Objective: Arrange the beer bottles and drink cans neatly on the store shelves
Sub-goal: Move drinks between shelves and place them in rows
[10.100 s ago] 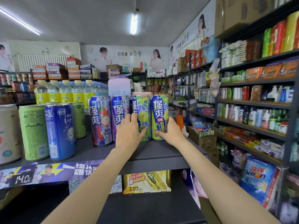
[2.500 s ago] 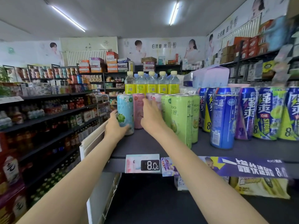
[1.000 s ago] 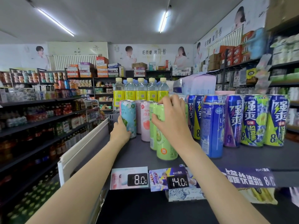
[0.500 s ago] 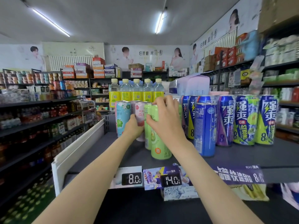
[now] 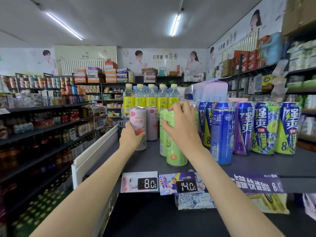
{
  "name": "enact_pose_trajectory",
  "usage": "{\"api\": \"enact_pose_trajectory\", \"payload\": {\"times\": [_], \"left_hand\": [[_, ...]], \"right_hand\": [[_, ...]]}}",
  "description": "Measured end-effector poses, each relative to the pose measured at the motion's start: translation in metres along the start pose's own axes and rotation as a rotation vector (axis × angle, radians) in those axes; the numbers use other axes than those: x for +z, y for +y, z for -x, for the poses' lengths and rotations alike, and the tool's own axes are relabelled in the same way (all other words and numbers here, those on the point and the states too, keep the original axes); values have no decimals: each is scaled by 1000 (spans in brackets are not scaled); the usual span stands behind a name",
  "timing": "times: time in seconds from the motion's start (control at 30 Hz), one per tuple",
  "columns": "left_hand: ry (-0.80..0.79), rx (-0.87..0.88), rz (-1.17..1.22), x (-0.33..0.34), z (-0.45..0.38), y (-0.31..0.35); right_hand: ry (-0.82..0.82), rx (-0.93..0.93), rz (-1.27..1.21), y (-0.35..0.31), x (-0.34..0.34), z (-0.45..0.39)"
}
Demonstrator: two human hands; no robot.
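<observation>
Head view shows the left hand (image 5: pixel 131 136) gripping a pink can (image 5: pixel 137 120) on the shelf (image 5: pixel 266 164), while the right hand (image 5: pixel 182 124) grasps the front green can (image 5: pixel 174 155). Lining-up seems underway; next, probably, both cans need squaring with their rows.

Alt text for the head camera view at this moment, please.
On a dark store shelf, the left hand grips a pink peach can while the right hand holds the front green can. Tall blue cans stand to the right, yellow-labelled bottles behind.
</observation>
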State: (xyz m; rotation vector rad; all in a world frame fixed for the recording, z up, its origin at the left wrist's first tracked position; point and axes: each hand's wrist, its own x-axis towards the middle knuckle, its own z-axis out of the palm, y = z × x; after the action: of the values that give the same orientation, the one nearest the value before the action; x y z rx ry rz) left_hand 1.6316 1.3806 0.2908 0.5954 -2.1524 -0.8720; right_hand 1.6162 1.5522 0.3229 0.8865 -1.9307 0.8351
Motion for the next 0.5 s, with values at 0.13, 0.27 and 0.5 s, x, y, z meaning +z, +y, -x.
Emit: {"api": "enact_pose_trajectory", "payload": {"times": [0.13, 0.27, 0.5], "left_hand": [[80, -42, -10, -6, 3, -5], [71, -33, 34, -16, 6, -11], [112, 1, 65, -30, 18, -17]], "right_hand": [[-2, 0, 3, 0, 0, 1], [23, 6, 29, -1, -1, 4], [-50, -185, -125, -52, -1, -1]]}}
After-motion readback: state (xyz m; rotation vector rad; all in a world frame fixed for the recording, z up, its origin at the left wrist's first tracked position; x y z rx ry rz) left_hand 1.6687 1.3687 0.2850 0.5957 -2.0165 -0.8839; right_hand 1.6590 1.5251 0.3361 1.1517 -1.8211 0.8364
